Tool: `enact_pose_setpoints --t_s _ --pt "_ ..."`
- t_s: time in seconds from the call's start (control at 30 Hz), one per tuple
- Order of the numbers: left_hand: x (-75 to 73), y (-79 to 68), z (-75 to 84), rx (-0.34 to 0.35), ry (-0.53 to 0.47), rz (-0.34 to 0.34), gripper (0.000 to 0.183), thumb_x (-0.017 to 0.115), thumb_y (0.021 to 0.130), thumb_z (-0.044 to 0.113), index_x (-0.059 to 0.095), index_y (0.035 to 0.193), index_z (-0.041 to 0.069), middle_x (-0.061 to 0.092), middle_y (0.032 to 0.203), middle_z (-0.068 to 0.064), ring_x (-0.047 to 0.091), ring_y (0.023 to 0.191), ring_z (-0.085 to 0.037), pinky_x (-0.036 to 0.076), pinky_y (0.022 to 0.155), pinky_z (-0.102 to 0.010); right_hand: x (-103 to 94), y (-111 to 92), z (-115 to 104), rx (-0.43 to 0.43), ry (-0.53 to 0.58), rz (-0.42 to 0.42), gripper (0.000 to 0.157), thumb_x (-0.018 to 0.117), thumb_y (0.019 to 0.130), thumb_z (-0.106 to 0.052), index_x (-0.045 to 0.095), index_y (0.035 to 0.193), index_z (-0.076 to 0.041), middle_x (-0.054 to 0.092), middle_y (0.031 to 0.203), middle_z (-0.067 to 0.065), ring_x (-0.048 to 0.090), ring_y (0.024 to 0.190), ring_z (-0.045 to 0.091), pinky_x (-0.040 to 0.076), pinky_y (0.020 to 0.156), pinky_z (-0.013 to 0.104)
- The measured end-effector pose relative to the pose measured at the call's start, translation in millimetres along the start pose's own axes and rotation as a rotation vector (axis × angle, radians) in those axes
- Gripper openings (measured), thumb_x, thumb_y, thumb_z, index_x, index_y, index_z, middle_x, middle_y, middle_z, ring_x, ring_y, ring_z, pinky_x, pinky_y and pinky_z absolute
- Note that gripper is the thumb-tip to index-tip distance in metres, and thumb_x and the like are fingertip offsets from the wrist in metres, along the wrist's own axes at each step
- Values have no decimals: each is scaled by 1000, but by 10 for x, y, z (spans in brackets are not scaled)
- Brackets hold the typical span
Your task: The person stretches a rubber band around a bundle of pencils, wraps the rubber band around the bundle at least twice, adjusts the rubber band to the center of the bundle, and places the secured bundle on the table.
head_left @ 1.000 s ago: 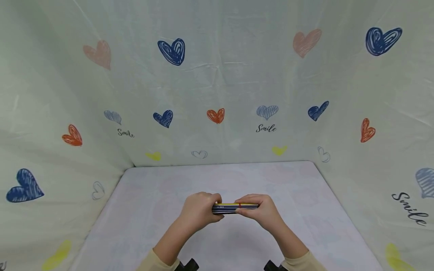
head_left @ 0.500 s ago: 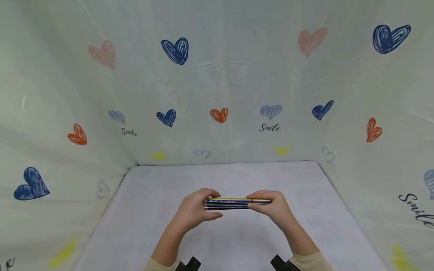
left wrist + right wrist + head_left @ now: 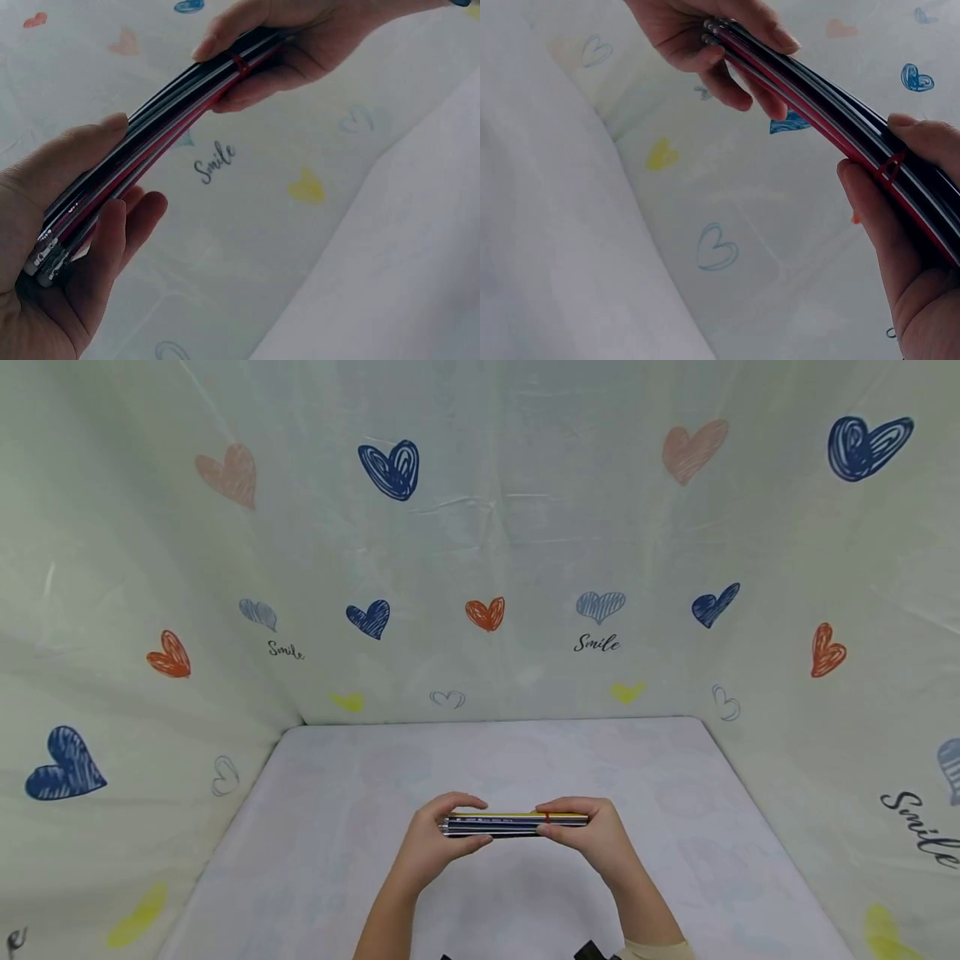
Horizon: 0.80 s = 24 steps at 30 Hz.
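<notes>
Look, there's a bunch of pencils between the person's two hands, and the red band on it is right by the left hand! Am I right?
Almost! The red band isn't by the left hand; it's by the right hand, at the fingertips. The head view shows that. The bunch of pencils is between the two hands, just as you said.
</notes>
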<state>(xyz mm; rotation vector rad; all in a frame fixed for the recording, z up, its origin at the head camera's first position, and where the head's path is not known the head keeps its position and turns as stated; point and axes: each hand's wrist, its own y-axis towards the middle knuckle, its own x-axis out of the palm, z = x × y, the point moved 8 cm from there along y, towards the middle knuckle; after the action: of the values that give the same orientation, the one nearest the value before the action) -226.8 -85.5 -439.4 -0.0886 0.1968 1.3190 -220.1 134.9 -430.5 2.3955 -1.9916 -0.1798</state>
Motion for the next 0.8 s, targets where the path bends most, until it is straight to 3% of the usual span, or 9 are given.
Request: enact_pose_setpoints --t_s 0.1,0.23,0.53,0.7,0.8 --pt "17 -29 -30 -36 -19 -46 36 85 75 11 72 108 9 65 106 -11 66 69 -23 54 59 -31 13 -47 63 40 22 15 34 83 75 -7 72 105 6 71 101 16 67 84 19 54 72 30" --pt "27 -64 17 -34 -49 -81 35 83 77 10 73 109 2 67 100 -14 69 68 -26 56 61 -34 11 -111 54 26 17 36 33 83 75 -8 72 104 4 70 100 14 67 82 19 54 72 30" --pt "-27 -143 114 -27 -29 -22 36 85 74 10 73 106 0 66 101 -14 68 67 -30 55 57 -31 1 -244 -184 -200 110 -28 26 76 81 2 68 105 6 69 104 16 67 85 24 56 72 33" --pt "-78 -166 176 9 27 16 34 88 71 14 76 102 6 69 103 -9 65 91 -24 55 69 -30 -23 -276 -228 -236 116 -36 24 76 80 5 71 103 2 67 104 14 65 84 19 54 70 28" --pt "-89 -179 206 26 50 40 34 89 69 15 77 100 8 70 103 -6 62 97 -24 54 71 -29 -26 -270 -232 -229 111 -23 24 77 78 6 72 100 1 67 103 14 65 84 18 54 69 28"
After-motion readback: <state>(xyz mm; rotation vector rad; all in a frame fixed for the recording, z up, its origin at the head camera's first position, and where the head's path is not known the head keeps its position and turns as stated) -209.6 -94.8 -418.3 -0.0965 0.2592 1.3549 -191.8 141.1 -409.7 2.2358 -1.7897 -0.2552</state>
